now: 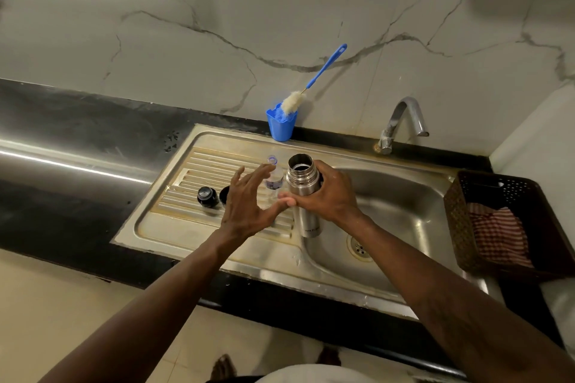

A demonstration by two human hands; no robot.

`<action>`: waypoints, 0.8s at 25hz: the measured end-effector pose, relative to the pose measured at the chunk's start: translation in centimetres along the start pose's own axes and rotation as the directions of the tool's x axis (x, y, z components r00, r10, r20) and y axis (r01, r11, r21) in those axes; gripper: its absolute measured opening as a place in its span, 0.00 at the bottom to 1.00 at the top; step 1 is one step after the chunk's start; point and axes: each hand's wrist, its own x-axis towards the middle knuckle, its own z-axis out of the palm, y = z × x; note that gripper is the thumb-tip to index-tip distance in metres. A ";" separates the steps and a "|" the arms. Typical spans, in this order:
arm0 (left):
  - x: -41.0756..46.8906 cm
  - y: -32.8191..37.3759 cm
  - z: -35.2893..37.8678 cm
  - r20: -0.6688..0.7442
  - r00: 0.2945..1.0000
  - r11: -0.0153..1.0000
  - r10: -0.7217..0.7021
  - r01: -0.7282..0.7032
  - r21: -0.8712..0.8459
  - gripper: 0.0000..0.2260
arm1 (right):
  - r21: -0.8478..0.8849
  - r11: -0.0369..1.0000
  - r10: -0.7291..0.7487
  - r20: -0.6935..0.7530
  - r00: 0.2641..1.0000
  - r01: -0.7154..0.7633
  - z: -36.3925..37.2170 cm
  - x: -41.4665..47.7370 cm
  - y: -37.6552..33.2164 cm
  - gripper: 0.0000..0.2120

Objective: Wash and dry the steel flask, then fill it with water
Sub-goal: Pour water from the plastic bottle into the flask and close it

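Your right hand [323, 196] grip is clamped on the steel flask [303, 196] mid-body, flask upright, mouth open, base at the lip between drainboard and sink basin [404, 205]. Your left hand [245, 199] is released, fingers spread, not holding anything. The plastic water bottle [274, 179] stands just left of the flask, long axis vertical, directly behind the left fingers. So the left hand is nearer: take the bottle with it, probably for filling. The flask's caps [207, 196] lie further left on the drainboard.
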 end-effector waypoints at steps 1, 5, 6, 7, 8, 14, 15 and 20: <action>-0.3 0.1 -0.9 0.053 0.998 0.997 0.015 -0.011 -0.077 0.42 | 0.002 1.000 0.011 -0.024 1.000 -0.011 0.5 -0.1 -1.0 0.34; -1.0 0.3 -3.7 0.235 0.972 0.951 -0.016 0.088 -0.297 0.48 | 0.010 1.000 -0.001 -0.133 0.991 0.003 3.8 -0.3 -5.5 0.33; -1.1 -0.1 -4.6 0.222 0.974 0.934 -0.049 0.124 -0.334 0.50 | 0.039 0.999 0.015 -0.153 0.988 -0.010 4.9 -0.4 -6.6 0.33; -1.2 -0.8 -5.4 0.207 0.975 0.925 -0.074 0.144 -0.350 0.51 | 0.066 0.997 0.042 -0.182 0.982 -0.031 5.8 -0.3 -7.5 0.32; -1.1 -1.8 -6.5 0.203 0.976 0.929 -0.075 0.142 -0.341 0.52 | 0.079 0.996 0.065 -0.207 0.976 -0.050 7.0 0.0 -8.6 0.32; -0.3 -8.9 -12.4 0.171 0.979 0.954 -0.107 0.150 -0.259 0.35 | 0.237 0.969 0.075 0.010 0.997 -0.075 13.7 2.1 -13.5 0.29; -0.1 -10.1 -13.4 0.171 0.978 0.959 -0.119 0.158 -0.235 0.35 | 0.360 0.920 0.138 0.070 0.988 -0.154 14.5 3.0 -13.4 0.27; 0.7 -15.6 -17.1 0.129 0.983 0.971 -0.127 0.150 -0.186 0.36 | 0.079 0.961 0.254 0.112 0.961 -0.264 18.5 6.5 -10.0 0.12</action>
